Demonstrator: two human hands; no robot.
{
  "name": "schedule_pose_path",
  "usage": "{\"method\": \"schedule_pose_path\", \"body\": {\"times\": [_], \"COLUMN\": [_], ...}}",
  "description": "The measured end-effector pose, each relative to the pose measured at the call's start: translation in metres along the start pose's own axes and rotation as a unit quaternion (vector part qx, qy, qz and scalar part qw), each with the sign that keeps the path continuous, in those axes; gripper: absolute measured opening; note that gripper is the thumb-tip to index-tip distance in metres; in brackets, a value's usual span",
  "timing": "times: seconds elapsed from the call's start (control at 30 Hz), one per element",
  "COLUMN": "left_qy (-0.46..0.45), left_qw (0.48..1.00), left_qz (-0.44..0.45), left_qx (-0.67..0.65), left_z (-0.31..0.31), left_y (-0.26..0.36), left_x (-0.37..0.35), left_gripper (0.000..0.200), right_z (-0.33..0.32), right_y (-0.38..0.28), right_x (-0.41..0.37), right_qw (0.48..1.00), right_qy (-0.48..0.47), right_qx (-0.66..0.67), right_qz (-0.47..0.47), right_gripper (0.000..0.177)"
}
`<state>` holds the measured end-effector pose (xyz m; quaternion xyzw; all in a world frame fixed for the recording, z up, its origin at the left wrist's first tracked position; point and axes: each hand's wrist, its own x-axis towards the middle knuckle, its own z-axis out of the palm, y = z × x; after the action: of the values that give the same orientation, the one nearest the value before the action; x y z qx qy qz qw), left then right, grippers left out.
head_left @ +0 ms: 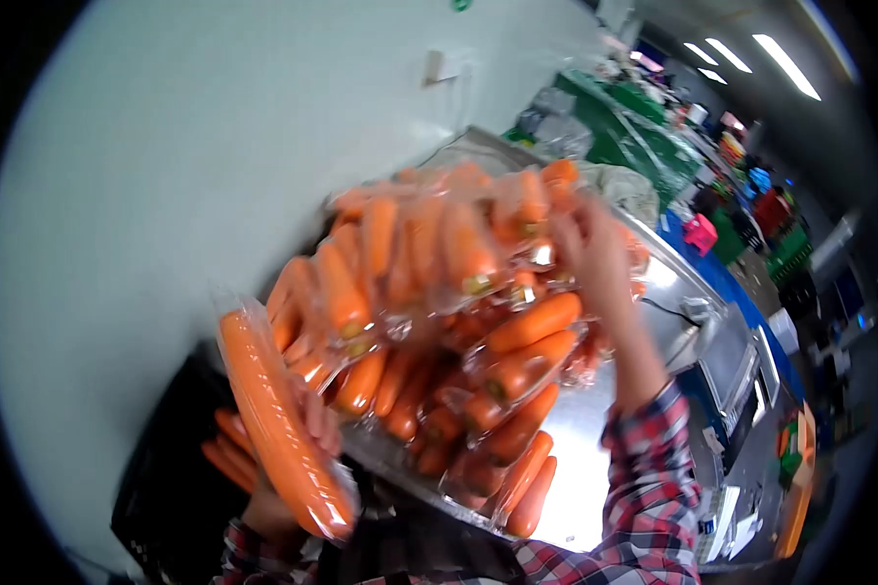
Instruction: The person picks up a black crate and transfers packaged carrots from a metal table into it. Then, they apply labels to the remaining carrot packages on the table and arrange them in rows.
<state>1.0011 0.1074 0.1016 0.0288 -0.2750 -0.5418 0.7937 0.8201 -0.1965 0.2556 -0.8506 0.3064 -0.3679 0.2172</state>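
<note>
Bagged carrots [419, 244] lie heaped on a metal table [576, 487]. At the lower left, my left hand [312, 424] is closed on a clear bag of carrots [283, 429], which hangs tilted in front of it over a black container. Most of that hand is hidden behind the bag. My right hand [580, 234] reaches to the upper right part of the heap, beside a carrot at its top. Its fingers are bent and blurred, and whether they grip a bag cannot be made out.
Loose-looking carrots [232, 453] lie in the black container [171, 468] at the lower left. Behind the table stands a pale wall [215, 127]. Green crates [624, 117] are at the back. A device [727, 366] and a cable are on the right.
</note>
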Motion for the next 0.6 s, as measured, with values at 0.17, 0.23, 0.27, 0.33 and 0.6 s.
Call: {"method": "schedule_pose_path", "body": {"times": [0.17,0.23,0.27,0.33,0.6], "left_qy": [0.478,0.577,0.593,0.675,0.756], "left_qw": [0.851,0.767,0.734,0.636,0.542], "left_qz": [0.109,0.122,0.121,0.113,0.046], "left_qx": [0.188,0.254,0.309,0.357,0.365], "left_z": [-0.021,-0.041,-0.055,-0.077,-0.183], "left_y": [0.073,0.106,0.116,0.129,0.125], "left_x": [-0.138,-0.191,-0.218,-0.278,-0.376], "left_gripper": [0.054,0.045,0.041,0.044,0.046], "right_z": [0.042,0.060,0.066,0.061,0.025], "right_y": [0.077,0.093,0.109,0.097,0.098], "right_x": [0.111,0.129,0.138,0.123,0.113], "right_qw": [0.920,0.906,0.903,0.938,0.967], "right_qy": [-0.221,-0.302,-0.324,-0.243,-0.069], "right_qx": [-0.272,-0.211,-0.167,-0.121,-0.245], "right_qz": [0.174,0.208,0.227,0.216,0.035], "right_gripper": [0.053,0.062,0.066,0.057,0.068]}}
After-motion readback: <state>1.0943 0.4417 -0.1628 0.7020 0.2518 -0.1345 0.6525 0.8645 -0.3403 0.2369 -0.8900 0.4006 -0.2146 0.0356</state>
